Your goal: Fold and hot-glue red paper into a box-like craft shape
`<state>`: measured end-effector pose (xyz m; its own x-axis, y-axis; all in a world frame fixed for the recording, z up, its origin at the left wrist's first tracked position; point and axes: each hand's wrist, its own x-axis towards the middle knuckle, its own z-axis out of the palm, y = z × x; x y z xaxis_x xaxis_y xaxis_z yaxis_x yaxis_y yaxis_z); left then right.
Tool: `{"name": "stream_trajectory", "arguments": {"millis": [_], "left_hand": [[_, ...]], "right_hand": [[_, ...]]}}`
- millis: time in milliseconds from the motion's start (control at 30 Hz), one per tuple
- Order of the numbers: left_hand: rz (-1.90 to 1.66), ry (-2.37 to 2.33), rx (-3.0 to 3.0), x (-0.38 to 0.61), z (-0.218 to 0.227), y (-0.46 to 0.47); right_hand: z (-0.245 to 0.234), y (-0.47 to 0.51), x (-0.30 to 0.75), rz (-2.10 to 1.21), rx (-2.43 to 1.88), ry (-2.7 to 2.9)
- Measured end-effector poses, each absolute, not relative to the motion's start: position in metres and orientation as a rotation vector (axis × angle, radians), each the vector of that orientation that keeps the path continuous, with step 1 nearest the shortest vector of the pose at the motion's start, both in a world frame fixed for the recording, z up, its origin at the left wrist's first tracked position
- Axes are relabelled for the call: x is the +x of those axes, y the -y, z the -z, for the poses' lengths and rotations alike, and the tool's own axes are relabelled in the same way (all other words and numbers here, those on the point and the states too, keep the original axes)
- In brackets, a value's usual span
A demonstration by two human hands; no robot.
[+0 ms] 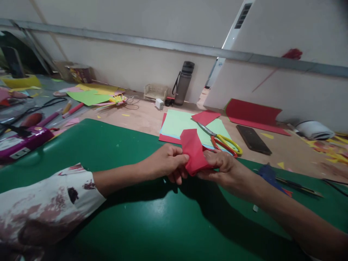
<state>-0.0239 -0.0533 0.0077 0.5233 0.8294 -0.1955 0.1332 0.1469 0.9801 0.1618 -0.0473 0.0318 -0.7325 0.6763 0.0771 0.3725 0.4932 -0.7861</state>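
A folded piece of red paper (193, 150) is held up between both hands above the green cutting mat (108, 152). My left hand (168, 163) pinches its left edge with curled fingers. My right hand (221, 166) grips its lower right side, fingers wrapped under it. The paper bends upward and hides part of my right thumb.
Yellow and orange scissors (223, 139) lie on light green sheets (179, 123) over red paper behind the hands. A dark phone (253, 139), a dark water bottle (184, 83), a blue tool (269, 174), a purple case (21, 143) and scattered coloured paper surround the mat.
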Motion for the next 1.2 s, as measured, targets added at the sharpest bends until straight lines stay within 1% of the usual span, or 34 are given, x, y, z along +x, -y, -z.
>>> {"name": "stream_trajectory", "arguments": {"millis": [200, 433, 633, 733, 833, 1000, 1200], "left_hand": [[-0.608, -0.882, 1.421, -0.023, -0.009, 0.054], [-0.623, -0.905, 1.522, -0.022, -0.010, 0.054], [-0.635, -0.926, 1.558, -0.021, -0.008, 0.056], [-0.652, -0.925, 1.581, -0.020, -0.007, 0.056], [-0.629, -0.933, 1.540, -0.020, -0.006, 0.055], [-0.583, -0.920, 1.396, -0.021, -0.007, 0.053], [-0.588, -0.923, 1.290, -0.022, -0.008, 0.054]], "right_hand": [[-0.033, 0.046, 0.166, -1.117, -0.871, 2.416], [-0.029, 0.045, 0.168, -1.034, -0.931, 2.421], [-0.035, 0.046, 0.166, -0.961, -1.069, 2.482], [-0.036, 0.046, 0.166, -0.913, -1.069, 2.471], [-0.034, 0.047, 0.166, -0.855, -1.078, 2.461], [-0.034, 0.051, 0.166, -0.955, -1.041, 2.442], [-0.038, 0.055, 0.164, -0.906, -1.140, 2.388]]}}
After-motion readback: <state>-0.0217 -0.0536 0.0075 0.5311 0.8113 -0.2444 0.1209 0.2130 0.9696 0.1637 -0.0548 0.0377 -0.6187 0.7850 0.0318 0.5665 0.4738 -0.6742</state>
